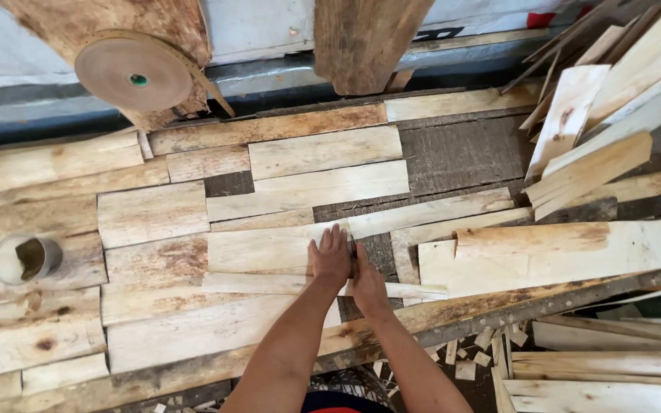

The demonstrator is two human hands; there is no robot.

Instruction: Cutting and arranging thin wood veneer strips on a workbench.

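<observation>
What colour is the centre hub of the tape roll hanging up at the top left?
Green: the tape roll is brown with a small green hub, seen in the head view.

This was a woodworking shop, of the kind where thin veneer sheets get pieced together. The rough bench (453,157) was covered with pale veneer strips (323,149) laid edge to edge like patchwork. A loose heap of more strips (598,99) lay at the far right, and small offcuts (472,359) littered the floor below. A big roll of brown paper tape (135,73) stood at the back, and a small pot (24,258) of dark stuff sat on the left.
</observation>
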